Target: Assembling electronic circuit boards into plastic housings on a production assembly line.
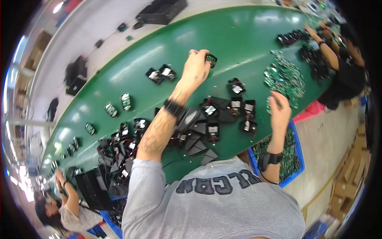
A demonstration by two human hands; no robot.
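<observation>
My left hand (pixel 196 65) is out over the middle of the green table, its fingers closed on a small black plastic housing (pixel 212 60). My right hand (pixel 281 108) is at the near edge of a heap of green circuit boards (pixel 284 77). Its fingers are bent around a small green circuit board (pixel 269 105), partly hidden at the fingertips. Between my arms lie several open black housings, one of them (pixel 236 86) with a white part and red wires inside. Flat dark grey pieces (pixel 197 148) are scattered near my body.
Black housings with wires (pixel 124 149) pile up left of my left forearm. Two more housings (pixel 161 73) lie beyond it. Boards (pixel 126 101) stand in a spread at far left. A blue crate (pixel 297 153) of boards is below my right arm. Co-workers (pixel 344 65) sit at both ends.
</observation>
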